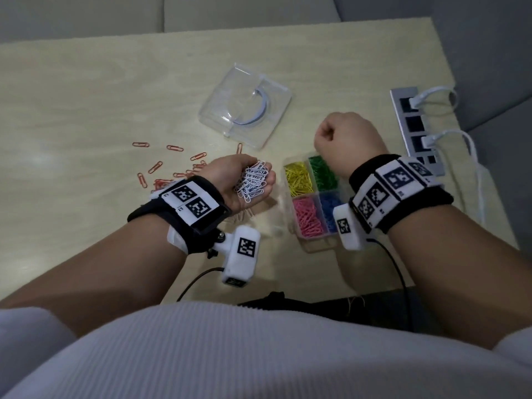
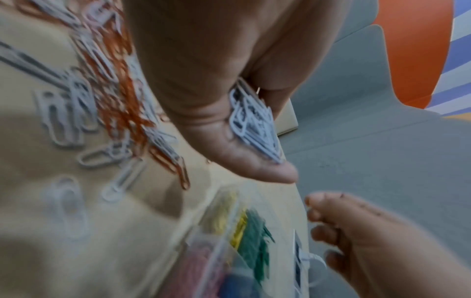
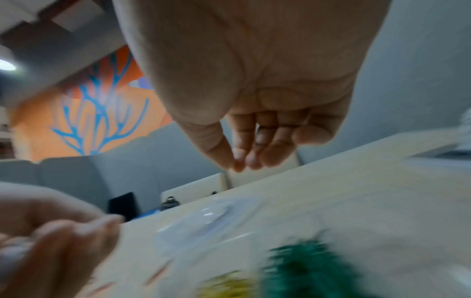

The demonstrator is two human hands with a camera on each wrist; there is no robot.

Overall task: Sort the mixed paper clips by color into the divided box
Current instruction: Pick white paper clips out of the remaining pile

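Cupped left hand (image 1: 239, 182) cradles looped white wire clips (image 1: 253, 180); right hand (image 1: 345, 139) curled, empty.

Your cupped left hand (image 1: 239, 182) holds white paper clips (image 1: 253, 180). At its nine o'clock, orange clips (image 1: 157, 167) scatter over the pale wood table (image 1: 86, 96). The divided box (image 1: 313, 197) shows yellow (image 1: 298, 180) at eleven o'clock, green (image 1: 324, 174) at one, pink (image 1: 308, 216) at seven, blue (image 1: 331, 208) at five. Your wristbands (image 1: 403, 194) are black with black-and-white square markers.
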